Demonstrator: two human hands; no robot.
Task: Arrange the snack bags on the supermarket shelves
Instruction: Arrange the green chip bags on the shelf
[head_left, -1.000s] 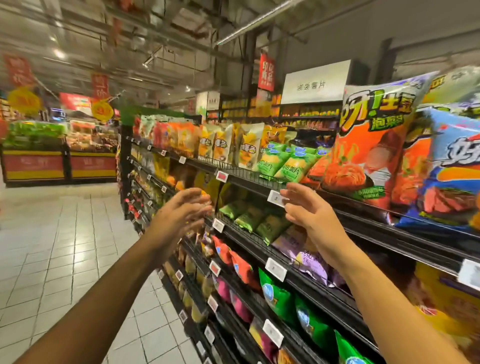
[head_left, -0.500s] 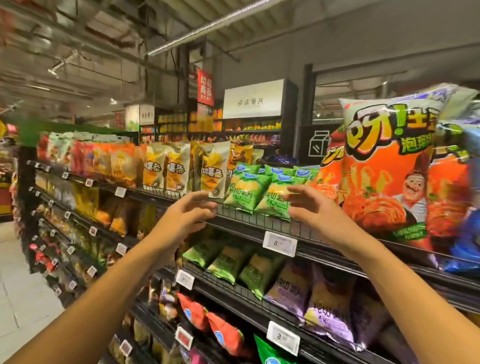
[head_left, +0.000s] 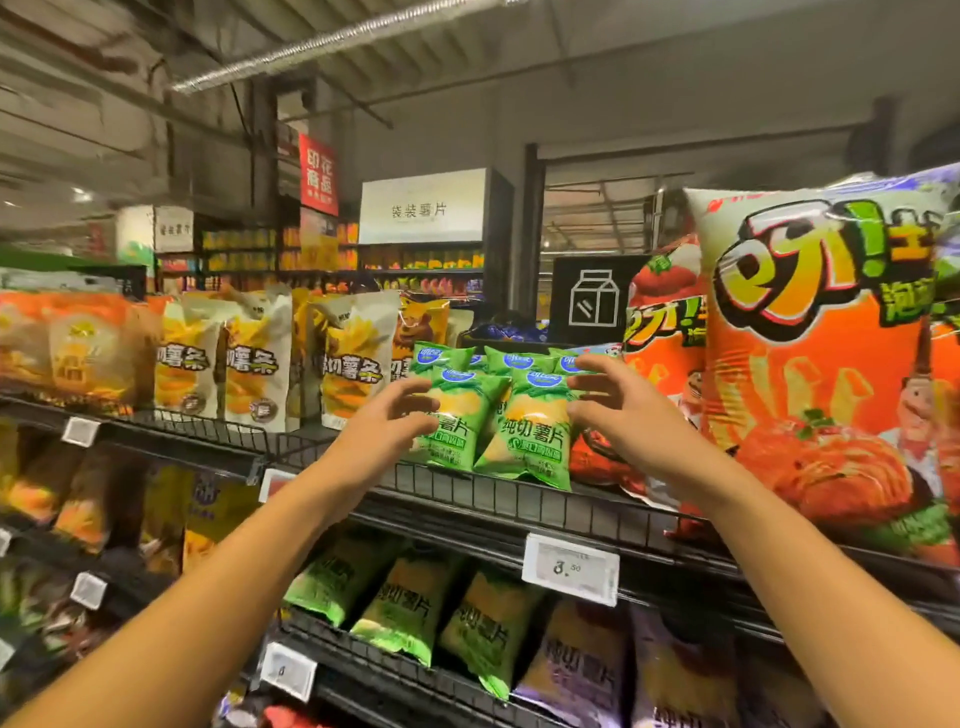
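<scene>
Several small green chip bags (head_left: 524, 426) stand in a cluster on the top wire shelf (head_left: 519, 501), behind its low wire rail. My left hand (head_left: 382, 434) is at the left side of the front left green bag (head_left: 457, 415), fingers spread and loosely bent, about touching it. My right hand (head_left: 626, 415) reaches in from the right with fingers spread, its fingertips at the edge of the front right bag. Neither hand grips a bag.
Big orange snack bags (head_left: 821, 364) crowd the shelf right of the green ones. White-and-yellow fry bags (head_left: 254, 364) stand to the left. A white price tag (head_left: 570, 569) hangs on the shelf edge. Green and purple bags (head_left: 488, 629) lie on the shelf below.
The view has swung right and closer to the top shelf. Both hands have risen from the shelf rail to either side of the green bags.
</scene>
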